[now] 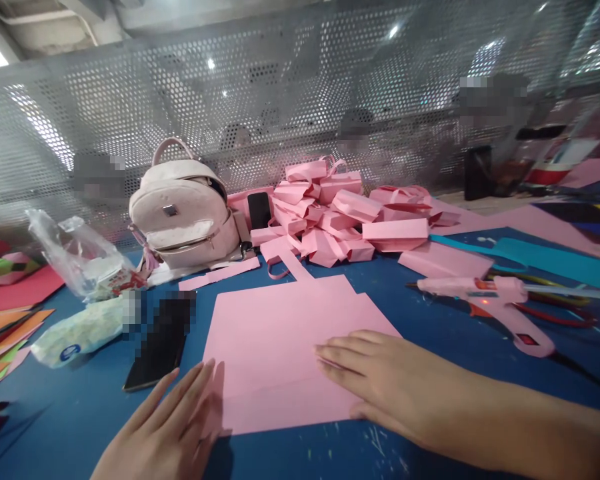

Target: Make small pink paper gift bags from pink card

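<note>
A pink paper sheet lies flat on the blue table, with another pink sheet edge showing behind its right side. My right hand rests palm down on the sheet's right part, fingers stretched out and pointing left. At the sheet's lower left edge is my left hand, its fingers extended and the fingertips beside or on the paper. Neither hand grips anything. Behind the sheet rises a pile of folded pink paper pieces.
A pink glue gun lies at right, its cord trailing. To the left are a black phone, a plastic packet and coloured papers. A pale backpack stands before a perforated metal screen.
</note>
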